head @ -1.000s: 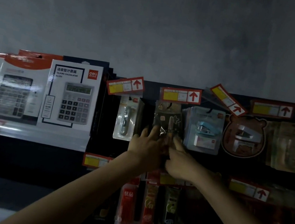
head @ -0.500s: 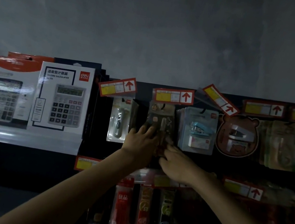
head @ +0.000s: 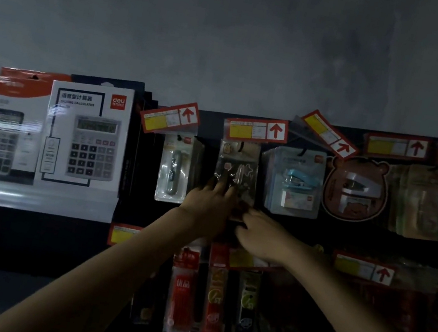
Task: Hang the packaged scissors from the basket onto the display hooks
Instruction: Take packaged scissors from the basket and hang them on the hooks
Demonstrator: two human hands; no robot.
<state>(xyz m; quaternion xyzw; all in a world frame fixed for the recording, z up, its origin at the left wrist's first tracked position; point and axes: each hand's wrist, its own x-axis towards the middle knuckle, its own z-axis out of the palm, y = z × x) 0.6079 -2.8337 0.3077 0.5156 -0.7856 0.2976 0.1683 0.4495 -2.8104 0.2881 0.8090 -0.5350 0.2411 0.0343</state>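
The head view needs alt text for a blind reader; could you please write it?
In dim light, a person's left hand and right hand meet at the lower edge of a scissors pack in the display's top row, beside a blue stapler pack; calculator boxes stand to the left.

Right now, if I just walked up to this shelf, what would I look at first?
Two bare arms reach up in the middle. The left hand and right hand meet at the bottom of a dark scissors packet hanging in the top row. Just above it runs a line of price tags with bright red arrows. Off to the left stands a big white calculator box.
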